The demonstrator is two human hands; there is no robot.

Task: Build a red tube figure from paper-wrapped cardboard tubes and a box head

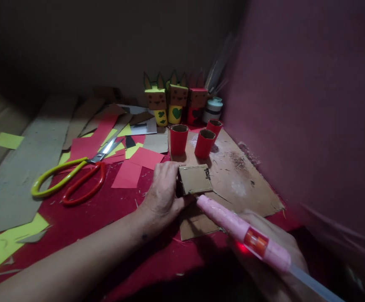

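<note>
My left hand [163,191] is closed around the side of a small cardboard box [195,179], holding it over a brown cardboard sheet [233,167]. Lines of glue run along the edges of the box's top face, and a dark mark shows near its right corner. In my right hand [273,235] is a pink hot glue gun [223,216] with a glowing red light and a clear glue stick at its rear. Its nozzle is at the near edge of the box. Most of my right fingers are hidden beneath the gun.
Red paper-covered tubes [178,140] stand just beyond the box. Cardboard animal figures [178,100] and a pale-lidded jar [213,110] are at the back. Scissors with yellow and red handles [84,167] lie left, among paper scraps [146,157] and cardboard strips [37,151]. A pinkish surface [305,105] rises at right.
</note>
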